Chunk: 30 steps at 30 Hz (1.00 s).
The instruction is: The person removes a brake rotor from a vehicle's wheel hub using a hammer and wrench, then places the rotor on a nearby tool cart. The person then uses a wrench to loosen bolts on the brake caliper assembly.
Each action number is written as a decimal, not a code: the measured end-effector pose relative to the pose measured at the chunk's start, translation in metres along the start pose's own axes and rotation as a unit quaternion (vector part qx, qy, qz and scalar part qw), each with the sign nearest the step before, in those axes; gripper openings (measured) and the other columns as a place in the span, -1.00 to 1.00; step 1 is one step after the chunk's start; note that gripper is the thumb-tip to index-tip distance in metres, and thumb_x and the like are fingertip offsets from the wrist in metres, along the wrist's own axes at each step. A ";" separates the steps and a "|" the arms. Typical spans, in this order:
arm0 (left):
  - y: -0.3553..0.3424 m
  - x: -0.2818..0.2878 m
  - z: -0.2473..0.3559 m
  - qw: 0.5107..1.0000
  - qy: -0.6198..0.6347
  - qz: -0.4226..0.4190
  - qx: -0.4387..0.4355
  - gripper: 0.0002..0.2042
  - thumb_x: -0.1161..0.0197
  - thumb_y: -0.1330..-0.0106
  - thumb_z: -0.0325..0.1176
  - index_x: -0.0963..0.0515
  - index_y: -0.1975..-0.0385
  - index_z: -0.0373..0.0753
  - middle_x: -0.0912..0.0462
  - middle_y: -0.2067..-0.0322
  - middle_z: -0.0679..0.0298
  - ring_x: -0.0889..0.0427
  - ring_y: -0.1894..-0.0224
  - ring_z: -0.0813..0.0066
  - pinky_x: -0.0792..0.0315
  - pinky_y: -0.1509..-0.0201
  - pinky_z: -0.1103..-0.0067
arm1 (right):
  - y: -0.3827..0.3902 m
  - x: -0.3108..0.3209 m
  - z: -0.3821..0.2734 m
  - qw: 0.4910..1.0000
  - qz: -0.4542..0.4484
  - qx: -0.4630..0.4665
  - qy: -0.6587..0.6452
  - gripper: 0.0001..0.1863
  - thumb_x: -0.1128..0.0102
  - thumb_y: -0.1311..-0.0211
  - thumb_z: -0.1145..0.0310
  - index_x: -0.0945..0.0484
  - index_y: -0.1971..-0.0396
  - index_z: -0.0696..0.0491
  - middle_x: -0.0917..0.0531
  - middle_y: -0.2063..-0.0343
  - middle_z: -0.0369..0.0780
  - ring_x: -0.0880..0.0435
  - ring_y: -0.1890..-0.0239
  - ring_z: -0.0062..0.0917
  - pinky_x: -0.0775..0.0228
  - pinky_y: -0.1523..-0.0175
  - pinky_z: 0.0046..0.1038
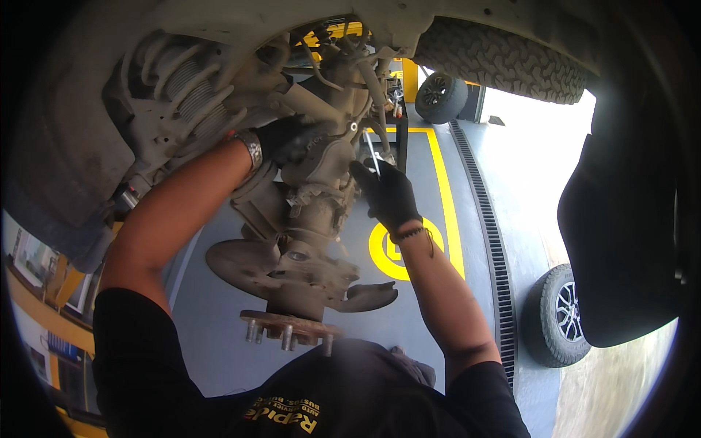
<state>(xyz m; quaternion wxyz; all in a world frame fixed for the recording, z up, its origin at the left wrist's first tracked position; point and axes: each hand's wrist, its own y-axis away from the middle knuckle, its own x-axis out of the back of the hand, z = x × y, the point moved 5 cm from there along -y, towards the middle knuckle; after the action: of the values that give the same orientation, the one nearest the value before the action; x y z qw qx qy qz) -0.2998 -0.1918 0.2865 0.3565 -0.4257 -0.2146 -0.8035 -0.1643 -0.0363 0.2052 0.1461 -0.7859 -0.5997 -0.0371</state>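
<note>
My right hand (391, 194), in a black glove, is closed around the shank of a slim silver wrench (373, 152). The tool points up toward the dusty axle assembly (321, 157) of a raised vehicle. Close to its upper end, a small bright ring-shaped fastener end (354, 127) shows on the axle. My left hand (288, 140), also gloved in black, reaches in against the axle on the left side. Its fingers blend into the dark, dusty parts, so their grip is unclear. Nearer to me hangs the wheel hub (292, 325) with its studs, below a curved dust shield (244, 266).
A coil spring (193, 95) stands at upper left. A mounted tyre (504, 62) hangs at upper right. Loose wheels rest on the floor, one (558, 315) at right and another (441, 97) farther back. A drain grate (491, 241) crosses the floor; a dark panel (621, 241) hangs at right.
</note>
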 end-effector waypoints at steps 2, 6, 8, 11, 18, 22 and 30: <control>-0.011 0.022 -0.002 0.997 -0.062 -0.036 0.012 -0.44 -0.11 -0.30 -0.14 -0.22 -0.28 -0.18 -0.44 -0.09 0.17 -0.48 -0.09 0.40 -0.48 0.01 0.48 | -0.022 -0.008 -0.010 1.000 0.023 0.020 0.009 -0.33 -0.22 -0.12 -0.08 -0.46 0.02 0.23 -0.57 0.61 -0.18 -0.62 0.58 -0.49 -0.41 0.54 -0.48; -0.045 0.024 -0.022 0.933 -0.278 -0.081 -0.213 -0.60 0.03 -0.36 -0.13 -0.34 -0.16 -0.09 -0.54 0.16 0.21 -0.56 0.13 0.39 -0.50 0.20 0.48 | -0.029 -0.020 -0.033 0.995 0.042 0.016 0.090 0.03 -0.32 0.11 -0.27 -0.25 -0.18 0.26 -0.61 0.24 0.05 -0.62 0.14 -0.25 -0.43 0.07 -0.36; -0.062 0.014 -0.061 0.966 -0.176 -0.160 -0.103 -0.17 -0.36 0.19 -0.27 -0.24 -0.25 -0.09 -0.46 -0.05 0.18 -0.49 -0.07 0.38 -0.37 -0.11 0.48 | -0.025 -0.040 -0.033 0.991 0.045 0.006 0.126 0.16 -0.34 0.19 -0.31 -0.13 -0.27 0.25 -0.57 0.07 0.14 -0.54 -0.09 -0.16 -0.36 -0.13 -0.32; -0.080 -0.002 -0.081 0.976 -0.072 -0.204 -0.019 0.10 -0.55 0.52 -0.35 -0.20 -0.29 -0.10 -0.43 -0.14 0.14 -0.45 -0.16 0.40 -0.33 -0.25 0.49 | -0.019 -0.047 -0.033 0.992 0.065 0.007 0.105 0.09 -0.32 0.09 -0.24 -0.13 -0.27 0.25 -0.60 0.14 0.14 -0.61 0.00 -0.20 -0.42 -0.05 -0.33; -0.073 -0.007 -0.050 0.966 -0.165 -0.168 -0.111 -0.09 -0.39 0.29 -0.59 -0.25 -0.27 -0.09 -0.51 -0.05 0.13 -0.53 -0.06 0.34 -0.43 -0.12 0.46 | -0.068 -0.059 0.005 0.882 -0.035 0.215 0.417 -0.40 -0.33 0.04 0.17 -0.45 -0.02 0.14 -0.66 0.32 -0.09 -0.67 0.24 -0.27 -0.49 0.17 -0.31; -0.067 -0.010 -0.070 0.978 0.060 -0.194 0.039 -0.19 -0.35 0.19 -0.54 -0.29 -0.25 -0.11 -0.56 0.02 0.12 -0.56 -0.02 0.28 -0.45 -0.09 0.47 | -0.083 -0.070 0.021 0.917 -0.023 0.185 0.352 -0.53 -0.36 0.06 0.24 -0.55 0.10 0.10 -0.66 0.37 -0.12 -0.67 0.27 -0.32 -0.50 0.22 -0.33; -0.053 -0.006 -0.006 0.859 -0.400 -0.097 -0.304 -0.27 -0.32 0.08 -0.31 -0.31 -0.25 0.11 -0.60 0.12 0.12 -0.58 0.06 0.10 -0.46 -0.02 0.38 | -0.059 -0.046 0.018 0.997 -0.005 -0.058 -0.058 -0.34 -0.34 0.08 -0.04 -0.54 0.14 0.24 -0.65 0.37 -0.10 -0.66 0.28 -0.39 -0.52 0.27 -0.37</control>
<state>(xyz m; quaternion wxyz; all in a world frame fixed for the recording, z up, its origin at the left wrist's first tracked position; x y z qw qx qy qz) -0.3409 -0.1585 0.2763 0.0133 -0.7747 -0.1243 -0.6199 -0.2351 -0.0601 0.1885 0.0648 -0.7911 -0.6077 -0.0267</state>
